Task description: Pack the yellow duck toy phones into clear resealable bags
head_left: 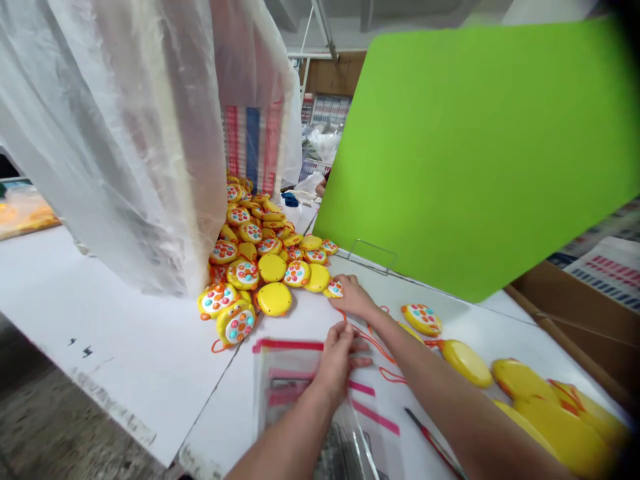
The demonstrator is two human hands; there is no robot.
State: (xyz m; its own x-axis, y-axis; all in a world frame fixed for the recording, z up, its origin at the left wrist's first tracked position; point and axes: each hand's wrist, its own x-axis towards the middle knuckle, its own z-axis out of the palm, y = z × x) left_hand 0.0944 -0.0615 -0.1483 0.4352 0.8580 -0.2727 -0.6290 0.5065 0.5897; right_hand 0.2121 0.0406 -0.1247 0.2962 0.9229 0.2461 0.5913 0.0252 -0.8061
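Observation:
My right hand (354,297) is closed around a small yellow toy (335,288) with a white face and coloured buttons, at the right edge of a heap of similar toys (273,268). Nearer me, my left hand (340,353) is over a stack of clear plastic zip bags (290,363) with pink strips. Its outer fingers are stretched apart; I see nothing held in them. Orange cord loops (393,375) lie on the table just right of that hand.
The heap spills from a large white plastic sack (150,133). A green board (465,147) leans behind my right arm. More yellow toys (465,363) lie at right, with a thin red-and-black tool (433,440) beside my right forearm. A wire bracket (373,257) stands near the board.

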